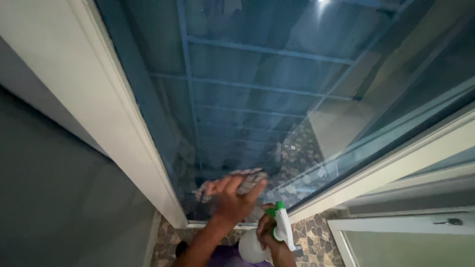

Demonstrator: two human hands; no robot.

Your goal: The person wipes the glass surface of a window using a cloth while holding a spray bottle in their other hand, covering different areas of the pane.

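My left hand [231, 197] presses a patterned cloth [247, 179] flat against the lower part of a large glass pane [257, 99], fingers spread over it. Just below and to the right, my right hand [269, 236] grips a white spray bottle [252, 247] with a green and white trigger head [281, 217], held upright close to the glass. The glass reflects blue horizontal bars and a light spot near the top.
A white frame [114, 113] borders the pane on the left and another white rail [396, 163] on the right. A grey wall [59, 198] stands at the left. Pebble-patterned floor [316, 237] lies below. A second white-framed panel with a small handle [448, 221] sits at the lower right.
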